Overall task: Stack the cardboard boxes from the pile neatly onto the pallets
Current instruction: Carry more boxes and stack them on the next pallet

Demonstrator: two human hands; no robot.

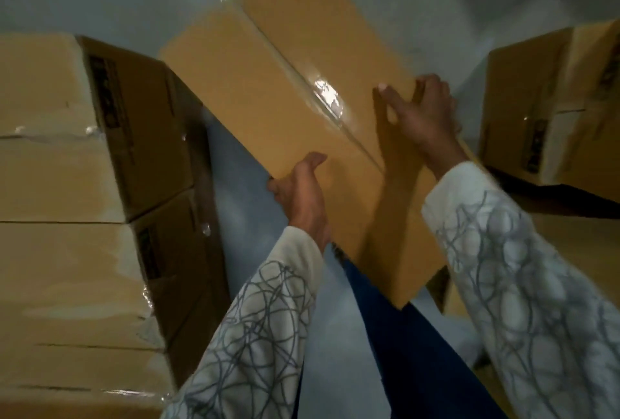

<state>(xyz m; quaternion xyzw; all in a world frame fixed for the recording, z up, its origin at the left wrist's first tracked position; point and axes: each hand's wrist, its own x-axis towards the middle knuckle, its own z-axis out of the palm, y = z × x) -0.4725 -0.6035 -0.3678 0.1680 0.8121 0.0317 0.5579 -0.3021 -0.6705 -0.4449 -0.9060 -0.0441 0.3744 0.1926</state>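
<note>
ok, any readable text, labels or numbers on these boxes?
Nothing legible.
Dark print on the upper left stacked brown cardboard box: blurred.
Dark print on the lower left stacked box: blurred.
Dark label on the right brown cardboard box: blurred.
Held tan taped cardboard box: no print seen.

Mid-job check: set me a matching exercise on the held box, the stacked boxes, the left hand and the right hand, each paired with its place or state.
Things:
1. held box
2. stacked boxes
3. left hand
4. right hand

Places or states:
A. at the far left of the view
B. grips the held box's right edge
C. tilted, in the middle of the view
D. grips the held box's near left edge, thumb on top

Pairs: 1-C, 2-A, 3-D, 4-B
</note>
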